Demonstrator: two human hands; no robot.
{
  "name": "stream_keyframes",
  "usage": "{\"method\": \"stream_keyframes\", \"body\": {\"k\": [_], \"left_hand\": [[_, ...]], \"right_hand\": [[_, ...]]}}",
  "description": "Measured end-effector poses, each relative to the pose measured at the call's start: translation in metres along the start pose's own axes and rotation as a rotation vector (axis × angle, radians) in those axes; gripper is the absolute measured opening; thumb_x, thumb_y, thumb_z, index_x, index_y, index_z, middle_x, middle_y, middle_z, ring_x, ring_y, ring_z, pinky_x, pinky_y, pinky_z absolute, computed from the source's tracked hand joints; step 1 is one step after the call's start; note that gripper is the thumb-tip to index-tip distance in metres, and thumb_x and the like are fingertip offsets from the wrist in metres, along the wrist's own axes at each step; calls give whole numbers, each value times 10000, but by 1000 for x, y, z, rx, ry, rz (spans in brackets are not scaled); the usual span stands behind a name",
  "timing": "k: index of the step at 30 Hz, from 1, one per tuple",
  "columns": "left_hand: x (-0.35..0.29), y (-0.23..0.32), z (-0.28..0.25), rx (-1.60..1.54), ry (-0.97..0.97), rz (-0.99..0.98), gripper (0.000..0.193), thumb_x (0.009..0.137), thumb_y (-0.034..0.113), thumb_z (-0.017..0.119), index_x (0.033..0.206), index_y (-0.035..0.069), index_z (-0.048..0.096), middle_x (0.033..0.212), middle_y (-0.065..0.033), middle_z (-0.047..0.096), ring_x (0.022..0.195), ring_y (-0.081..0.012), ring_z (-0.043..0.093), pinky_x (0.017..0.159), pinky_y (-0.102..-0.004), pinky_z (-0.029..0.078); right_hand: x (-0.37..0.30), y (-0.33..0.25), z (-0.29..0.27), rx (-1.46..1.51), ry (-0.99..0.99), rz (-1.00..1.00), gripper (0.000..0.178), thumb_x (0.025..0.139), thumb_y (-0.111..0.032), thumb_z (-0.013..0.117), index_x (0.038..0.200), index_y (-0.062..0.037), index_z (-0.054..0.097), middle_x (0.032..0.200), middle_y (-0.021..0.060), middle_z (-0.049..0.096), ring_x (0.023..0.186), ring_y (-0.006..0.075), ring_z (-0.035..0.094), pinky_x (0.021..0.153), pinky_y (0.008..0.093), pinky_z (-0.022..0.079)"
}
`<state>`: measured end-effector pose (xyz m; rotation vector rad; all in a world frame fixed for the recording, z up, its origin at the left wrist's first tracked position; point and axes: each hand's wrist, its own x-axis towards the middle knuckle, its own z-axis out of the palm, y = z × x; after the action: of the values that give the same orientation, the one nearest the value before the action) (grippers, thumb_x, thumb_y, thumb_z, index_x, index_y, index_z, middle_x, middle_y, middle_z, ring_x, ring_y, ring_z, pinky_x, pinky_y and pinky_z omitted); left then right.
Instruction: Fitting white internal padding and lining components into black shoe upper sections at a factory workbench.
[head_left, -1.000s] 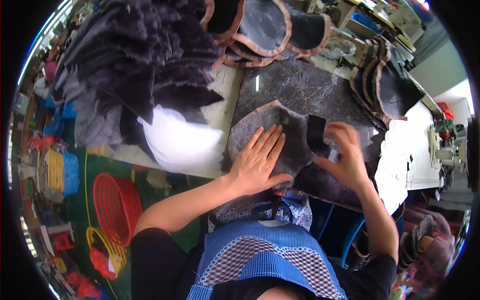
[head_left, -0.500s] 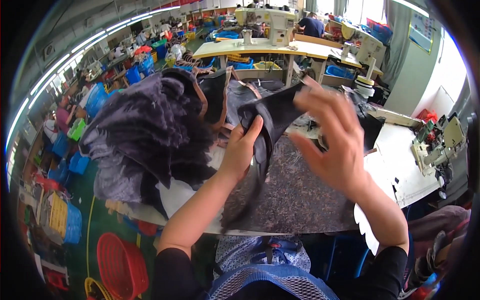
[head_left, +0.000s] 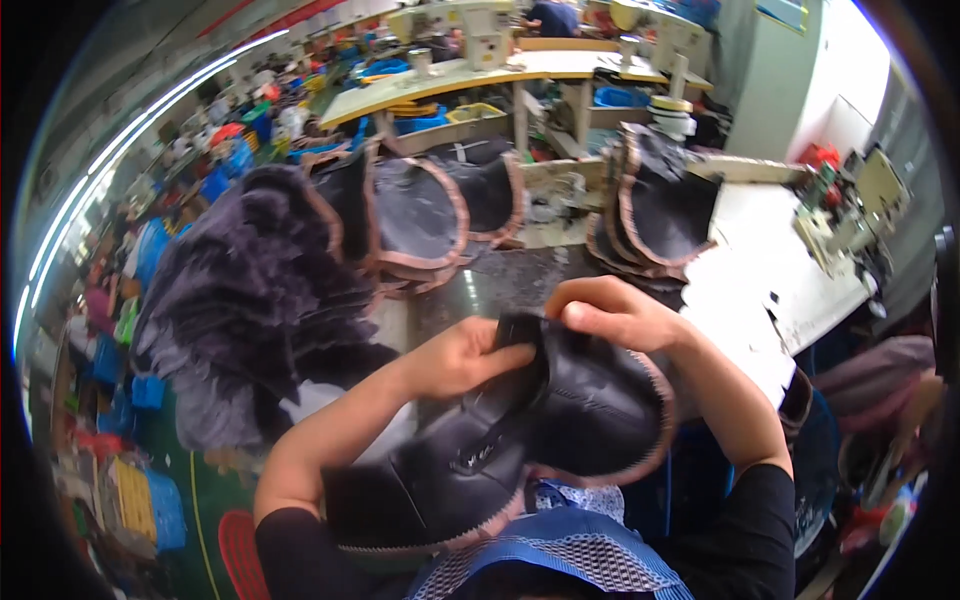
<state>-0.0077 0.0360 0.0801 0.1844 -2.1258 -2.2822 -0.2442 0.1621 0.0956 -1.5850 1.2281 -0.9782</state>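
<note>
Close to my body, both hands hold a black leather boot upper (head_left: 600, 415) with a pinkish zigzag-cut edge. Its second half (head_left: 380, 500) hangs down to the left across my lap. My left hand (head_left: 465, 355) is closed on the middle part, the thumb lying over the leather. At the upper edge, my right hand (head_left: 620, 315) curls its fingers and thumb round the leather. Beyond my hands stand similar black uppers (head_left: 420, 215) with pink edging, and a second stack (head_left: 665, 205) stands farther right.
A heap of dark purple-grey fur pieces (head_left: 235, 300) covers the left of the bench. A white worktop (head_left: 750, 260) with a machine (head_left: 860, 215) is on the right. Sewing machines stand on a table (head_left: 450, 85) ahead. A red basket (head_left: 240, 555) sits on the floor at lower left.
The upper has come down toward my body and spread into two halves. My right hand, raised and blurred before, is now closed on it. The view has shifted, showing the right-hand stack clearly.
</note>
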Motion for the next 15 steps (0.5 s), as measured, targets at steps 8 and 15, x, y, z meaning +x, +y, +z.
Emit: {"method": "stream_keyframes", "body": {"k": [8,15], "left_hand": [[15,-19,-3,64,-195,-306,251,1007,162,691,1214,19,696,1056,25,698,965,-51,611,861,-225,496],[50,128,-84,373,830,793,205,1055,132,563,1168,6,677,1085,-121,736,1028,-177,698,992,-318,530]], "right_hand": [[-42,11,15,-378,239,-239,337,963,-271,726,791,4,633,593,186,494,506,326,461,529,413,425],[-21,-19,-130,-329,1225,-308,327,1031,-296,667,836,-34,687,711,-64,540,680,23,447,585,227,377]]}}
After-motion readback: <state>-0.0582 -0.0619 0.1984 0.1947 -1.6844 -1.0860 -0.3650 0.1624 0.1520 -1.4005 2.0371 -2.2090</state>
